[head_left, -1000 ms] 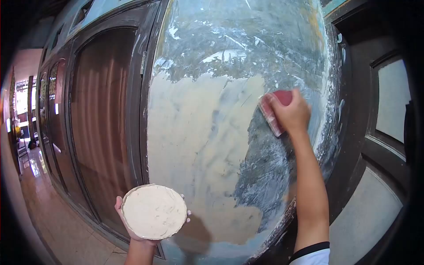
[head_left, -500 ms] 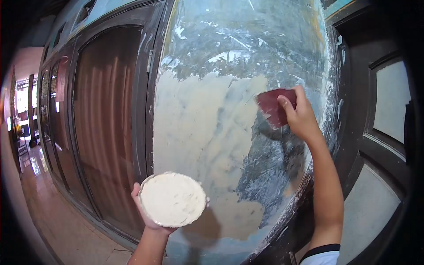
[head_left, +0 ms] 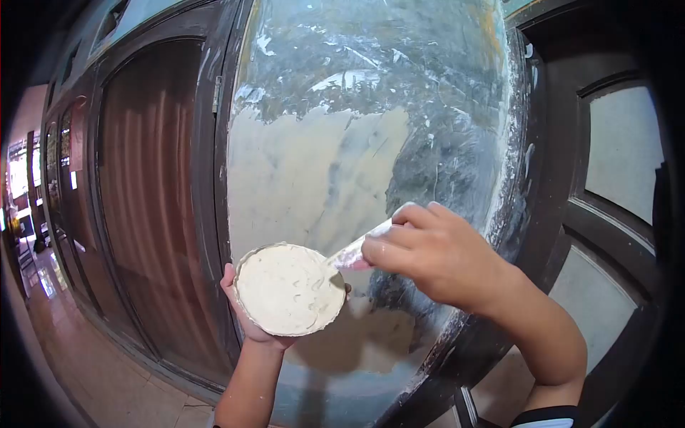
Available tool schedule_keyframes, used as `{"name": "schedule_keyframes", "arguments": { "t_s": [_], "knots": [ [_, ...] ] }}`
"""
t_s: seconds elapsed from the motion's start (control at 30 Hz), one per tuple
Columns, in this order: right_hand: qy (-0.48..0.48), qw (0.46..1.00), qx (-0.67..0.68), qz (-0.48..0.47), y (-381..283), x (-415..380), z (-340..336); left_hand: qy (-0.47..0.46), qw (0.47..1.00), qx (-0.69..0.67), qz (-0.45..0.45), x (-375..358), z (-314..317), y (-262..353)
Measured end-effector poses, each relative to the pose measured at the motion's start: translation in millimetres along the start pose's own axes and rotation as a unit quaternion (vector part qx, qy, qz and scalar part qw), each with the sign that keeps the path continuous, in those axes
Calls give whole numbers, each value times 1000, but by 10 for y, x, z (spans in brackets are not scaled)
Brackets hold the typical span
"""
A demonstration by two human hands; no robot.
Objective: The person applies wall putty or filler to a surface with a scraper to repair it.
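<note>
My left hand (head_left: pixel 258 321) is wrapped around a round container of cream-coloured putty (head_left: pixel 285 289), its top tilted toward me. In my right hand (head_left: pixel 428 250) is a putty scraper (head_left: pixel 351 255), a flat reddish blade with pale putty on it. The scraper's edge touches the putty at the right side of the container. Behind both hands stands the wall (head_left: pixel 464 143), its blue-grey paint worn. A broad patch of smoothed putty (head_left: pixel 278 171) covers its left and middle part, with a rough upper edge. My right hand hides part of the lower wall.
A dark-framed door with a brown curtain (head_left: pixel 150 192) behind its pane borders the wall on the left. Another dark wooden door with pale panels (head_left: pixel 621 150) is at the right. Tiled floor (head_left: pixel 85 349) runs along the lower left.
My right hand has come down and left from the wall, bringing the scraper to the container. My left hand has raised the container slightly. The view has shifted a little right.
</note>
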State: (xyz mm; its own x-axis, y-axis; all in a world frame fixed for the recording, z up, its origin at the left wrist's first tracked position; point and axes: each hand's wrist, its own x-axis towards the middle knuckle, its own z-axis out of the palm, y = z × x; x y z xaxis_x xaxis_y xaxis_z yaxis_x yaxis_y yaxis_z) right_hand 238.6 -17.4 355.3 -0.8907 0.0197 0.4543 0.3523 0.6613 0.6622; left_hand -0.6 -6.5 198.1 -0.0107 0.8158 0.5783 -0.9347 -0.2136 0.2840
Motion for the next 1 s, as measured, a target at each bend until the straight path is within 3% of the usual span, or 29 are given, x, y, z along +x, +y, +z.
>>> {"name": "schedule_keyframes", "arguments": {
  "t_s": [0.17,0.53,0.73,0.83,0.93,1.0],
  "knots": [
    [1,998,-62,-22,-192,-71,-114,-51,998,-12,25,-20,-80,85],
    [1,998,-58,-30,-427,184,-28,16,999,7,35,-185,117,465],
    [-58,994,-96,-20,-590,294,-64,8,1000,5,25,-294,122,627],
    [-9,994,-104,-36,-649,366,-72,25,999,10,35,-325,109,663],
    [-13,995,-94,-23,-722,391,-105,-4,1000,-29,11,-360,99,704],
    [-67,991,-112,-12,-756,384,-129,-34,999,-37,-15,-374,83,740]
  ]
}}
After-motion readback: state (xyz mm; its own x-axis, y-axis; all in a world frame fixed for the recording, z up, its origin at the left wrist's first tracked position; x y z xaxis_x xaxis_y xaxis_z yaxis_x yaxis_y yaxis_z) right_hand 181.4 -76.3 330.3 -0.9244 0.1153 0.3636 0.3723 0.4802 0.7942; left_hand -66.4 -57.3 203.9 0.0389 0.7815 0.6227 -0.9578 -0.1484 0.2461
